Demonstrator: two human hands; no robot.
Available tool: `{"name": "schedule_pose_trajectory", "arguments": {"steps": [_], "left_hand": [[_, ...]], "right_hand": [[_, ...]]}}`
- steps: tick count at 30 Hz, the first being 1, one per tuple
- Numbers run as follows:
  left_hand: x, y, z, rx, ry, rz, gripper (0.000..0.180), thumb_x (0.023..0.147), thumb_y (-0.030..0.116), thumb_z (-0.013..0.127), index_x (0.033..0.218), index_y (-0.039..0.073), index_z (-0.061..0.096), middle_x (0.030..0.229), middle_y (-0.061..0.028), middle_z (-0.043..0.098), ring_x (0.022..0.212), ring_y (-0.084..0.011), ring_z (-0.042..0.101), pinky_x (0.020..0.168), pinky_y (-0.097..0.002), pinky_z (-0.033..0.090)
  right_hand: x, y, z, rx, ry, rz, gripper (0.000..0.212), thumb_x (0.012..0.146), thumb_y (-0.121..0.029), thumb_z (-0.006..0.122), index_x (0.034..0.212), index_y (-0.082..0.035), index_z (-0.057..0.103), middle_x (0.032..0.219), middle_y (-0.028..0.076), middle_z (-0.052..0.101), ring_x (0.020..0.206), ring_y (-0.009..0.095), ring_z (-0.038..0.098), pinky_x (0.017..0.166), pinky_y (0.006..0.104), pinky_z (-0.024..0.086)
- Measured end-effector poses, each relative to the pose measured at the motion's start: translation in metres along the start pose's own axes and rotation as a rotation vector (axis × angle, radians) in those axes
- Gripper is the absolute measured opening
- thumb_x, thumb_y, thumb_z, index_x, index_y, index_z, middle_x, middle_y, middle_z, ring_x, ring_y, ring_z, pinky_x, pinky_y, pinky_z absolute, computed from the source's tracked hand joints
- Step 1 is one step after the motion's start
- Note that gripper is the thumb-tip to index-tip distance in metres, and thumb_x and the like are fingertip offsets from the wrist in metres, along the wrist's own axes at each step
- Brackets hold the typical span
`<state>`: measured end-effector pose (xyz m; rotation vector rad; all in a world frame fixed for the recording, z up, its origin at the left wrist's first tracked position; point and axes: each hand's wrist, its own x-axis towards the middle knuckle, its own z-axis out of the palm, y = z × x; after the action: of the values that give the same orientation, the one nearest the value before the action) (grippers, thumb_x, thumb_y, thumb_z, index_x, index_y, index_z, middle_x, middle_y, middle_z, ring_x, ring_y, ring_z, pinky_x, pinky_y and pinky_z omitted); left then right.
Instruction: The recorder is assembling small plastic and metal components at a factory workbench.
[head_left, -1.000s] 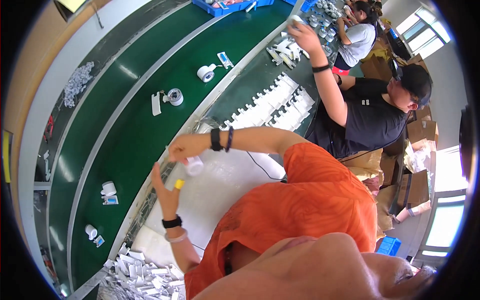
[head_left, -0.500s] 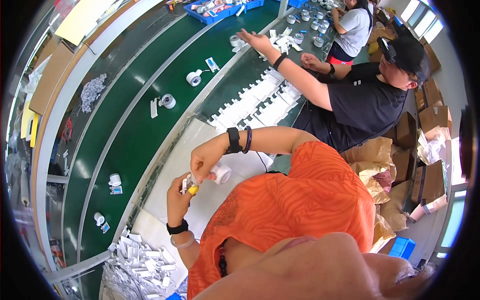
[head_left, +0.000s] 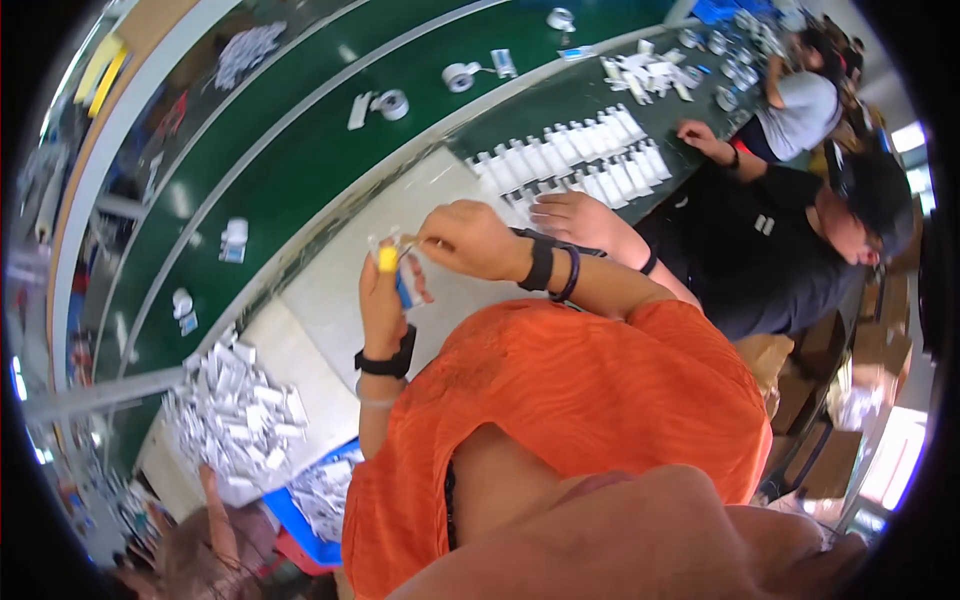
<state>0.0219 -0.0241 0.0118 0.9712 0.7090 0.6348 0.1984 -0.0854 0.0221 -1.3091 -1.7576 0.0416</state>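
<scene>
Since the earlier frame, the co-worker's near hand (head_left: 572, 216) comes in from over the belt edge to the rows of white pieces, just beside our right wrist. Our own hands rise away from the chest.

Nearest, at 9 o'clock from centre: left hand (head_left: 380, 312), yellow finger cover (head_left: 387, 259) on one digit, gripping a white-and-blue piece (head_left: 405, 288) above the pale work surface (head_left: 318, 312). At 12, close in: right hand (head_left: 468, 240), fingers curled together near the piece's top; blur keeps us from telling whether they pinch anything.

Farther out we note a white heap (head_left: 235, 405) at 8, blue bin (head_left: 300, 520) at 7, rows of white pieces (head_left: 560, 150) at 1. Green belt (head_left: 300, 180) curves past at 10, carrying white round parts (head_left: 392, 104). Co-worker in black (head_left: 760, 260) sits toward 3; beyond, at 2, a person in grey (head_left: 800, 108).
</scene>
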Motion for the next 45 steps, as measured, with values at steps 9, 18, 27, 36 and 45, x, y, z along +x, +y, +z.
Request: {"name": "schedule_pose_trajectory", "arguments": {"steps": [9, 18, 27, 36, 45], "left_hand": [[-0.005, -0.004, 0.002, -0.053, -0.102, 0.189, 0.033, 0.095, 0.013, 0.047, 0.125, -0.001, 0.05, 0.091, -0.0113, 0.06, 0.066, -0.0172, 0.059, 0.052, -0.0314, 0.054], [-0.019, 0.003, 0.006, -0.141, -0.119, 0.271, 0.041, 0.094, 0.01, 0.041, 0.133, -0.002, 0.044, 0.108, -0.0146, 0.061, 0.072, -0.017, 0.059, 0.056, -0.0303, 0.054], [-0.025, -0.001, 0.006, -0.04, -0.141, 0.32, 0.048, 0.089, 0.004, 0.035, 0.136, -0.002, 0.041, 0.109, -0.0113, 0.058, 0.074, -0.0149, 0.058, 0.06, -0.0282, 0.053], [-0.027, 0.003, 0.006, 0.081, -0.145, 0.322, 0.044, 0.091, 0.002, 0.036, 0.135, -0.002, 0.042, 0.096, -0.0074, 0.057, 0.072, -0.0116, 0.054, 0.062, -0.0266, 0.049], [-0.029, 0.003, 0.009, 0.221, -0.091, 0.328, 0.039, 0.093, 0.003, 0.037, 0.131, -0.003, 0.046, 0.091, -0.0065, 0.056, 0.069, -0.0094, 0.05, 0.057, -0.0242, 0.047]], "right_hand": [[0.005, -0.01, -0.009, 0.105, -0.062, -0.063, 0.024, 0.082, 0.004, 0.067, 0.104, -0.004, 0.066, 0.095, 0.012, 0.067, 0.085, 0.029, 0.065, 0.076, 0.0359, 0.051], [0.005, -0.02, 0.002, 0.151, 0.028, -0.078, 0.026, 0.074, 0.002, 0.076, 0.098, -0.006, 0.068, 0.091, 0.011, 0.068, 0.079, 0.028, 0.064, 0.068, 0.0336, 0.05], [0.005, -0.016, 0.003, 0.083, 0.074, -0.128, 0.027, 0.072, 0.0, 0.079, 0.096, -0.007, 0.07, 0.088, 0.01, 0.064, 0.073, 0.026, 0.063, 0.063, 0.0329, 0.05], [0.004, -0.012, 0.004, 0.068, 0.068, -0.147, 0.027, 0.071, 0.0, 0.079, 0.096, -0.008, 0.072, 0.089, 0.009, 0.062, 0.074, 0.024, 0.062, 0.062, 0.0316, 0.049], [0.0, -0.01, 0.008, 0.082, 0.068, -0.127, 0.027, 0.071, 0.002, 0.078, 0.096, -0.007, 0.071, 0.088, 0.009, 0.062, 0.075, 0.025, 0.062, 0.063, 0.0314, 0.05]]}}
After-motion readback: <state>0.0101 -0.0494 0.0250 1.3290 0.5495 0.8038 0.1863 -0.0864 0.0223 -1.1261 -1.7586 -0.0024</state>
